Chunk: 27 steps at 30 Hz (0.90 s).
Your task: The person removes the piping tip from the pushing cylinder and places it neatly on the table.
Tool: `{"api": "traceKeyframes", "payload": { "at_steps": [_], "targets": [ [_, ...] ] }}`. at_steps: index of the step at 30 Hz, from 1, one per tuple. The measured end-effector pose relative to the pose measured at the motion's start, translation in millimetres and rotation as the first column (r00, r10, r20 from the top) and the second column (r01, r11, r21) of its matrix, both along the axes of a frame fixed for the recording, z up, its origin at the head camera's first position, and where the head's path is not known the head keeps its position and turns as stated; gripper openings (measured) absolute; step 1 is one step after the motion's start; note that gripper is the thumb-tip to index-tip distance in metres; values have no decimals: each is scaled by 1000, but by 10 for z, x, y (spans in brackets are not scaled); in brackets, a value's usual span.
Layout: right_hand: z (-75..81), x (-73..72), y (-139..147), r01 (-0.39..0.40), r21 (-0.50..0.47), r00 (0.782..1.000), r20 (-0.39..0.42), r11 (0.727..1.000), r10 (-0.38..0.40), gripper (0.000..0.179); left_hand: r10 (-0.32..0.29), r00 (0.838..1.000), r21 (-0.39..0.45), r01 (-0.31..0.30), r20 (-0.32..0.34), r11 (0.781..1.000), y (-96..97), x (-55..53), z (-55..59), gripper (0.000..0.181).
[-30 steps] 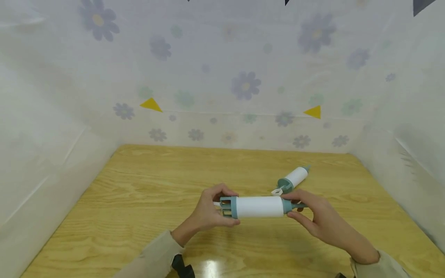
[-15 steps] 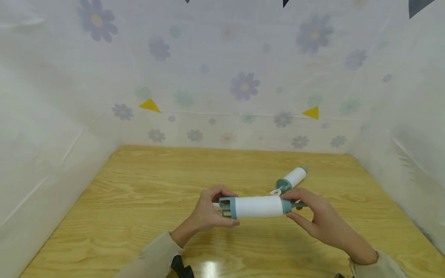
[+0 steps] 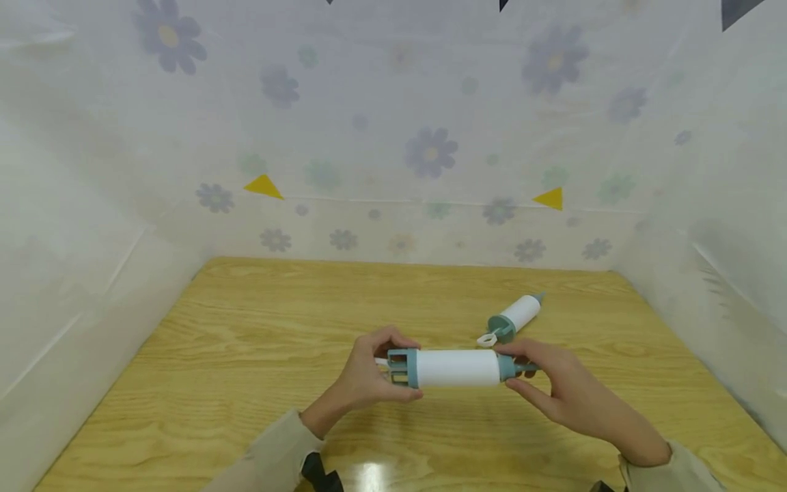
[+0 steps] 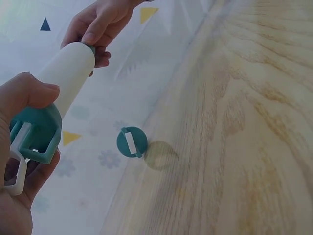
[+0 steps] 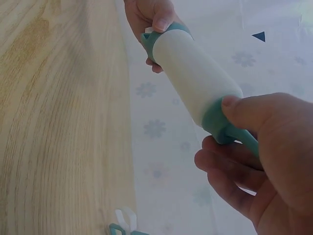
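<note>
A large syringe-style dispenser [image 3: 458, 367] with a white barrel and teal ends is held level between both hands in the head view. My left hand [image 3: 371, 376] grips its slotted teal end cap [image 4: 41, 129], thumb on one side and fingers on the other. A white ring handle [image 4: 19, 174] pokes out of that cap by the left palm. At the other end, my right hand [image 3: 562, 386] pinches the teal nozzle collar [image 5: 217, 120] between thumb and fingers. The thin teal nozzle tip [image 5: 244, 139] runs back along the right palm, partly hidden.
A second white and teal dispenser [image 3: 521, 312] lies on the wooden table [image 3: 277, 314] behind the right hand, its white ring handle [image 3: 488, 339] pointing toward me. Flower-patterned sheeting [image 3: 375, 150] encloses the back and sides of the table.
Both hands keep the same hold on the dispenser. Its nozzle end has dipped very slightly, and the head view has shifted a little.
</note>
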State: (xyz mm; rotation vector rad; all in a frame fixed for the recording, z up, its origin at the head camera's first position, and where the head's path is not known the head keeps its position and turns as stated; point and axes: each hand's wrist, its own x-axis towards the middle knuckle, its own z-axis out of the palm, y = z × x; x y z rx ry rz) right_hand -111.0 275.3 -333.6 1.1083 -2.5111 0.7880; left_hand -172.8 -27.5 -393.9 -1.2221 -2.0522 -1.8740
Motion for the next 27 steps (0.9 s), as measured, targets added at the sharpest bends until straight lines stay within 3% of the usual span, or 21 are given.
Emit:
{"api": "traceKeyframes", "payload": {
  "at_steps": [7, 15, 27],
  "targets": [
    [3, -1, -21, -11, -43, 996, -91, 999, 7, 56, 4, 1000, -8, -4, 21, 1000, -13, 2, 15, 44],
    [9, -62, -54, -69, -94, 982, -182, 993, 51, 46, 18, 999, -10, -18, 35, 1000, -40, 24, 44, 45],
    [-16, -45, -70, -23, -121, 990, -140, 992, 5, 54, 31, 999, -15, -31, 35, 999, -51, 11, 71, 45]
  ]
}}
